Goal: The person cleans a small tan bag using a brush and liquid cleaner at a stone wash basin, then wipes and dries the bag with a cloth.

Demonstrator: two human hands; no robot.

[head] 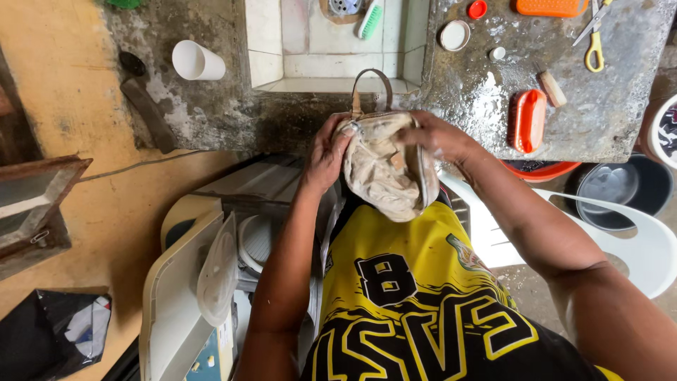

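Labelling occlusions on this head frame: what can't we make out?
- Bag, head view: its underside and the right hand fingertips are hidden by the bag and hand.
- Left hand: palm hidden against the bag.
- Orange brush and scissors: cut off by the top edge.
- Sink drain: cut off at the top.

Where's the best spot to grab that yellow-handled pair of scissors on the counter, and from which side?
Take the scissors by the yellow handle loops, which point toward the person's side of the wet counter, coming from above with the right hand. The blades point away toward the far edge, and the bare counter around the loops leaves room for fingers.
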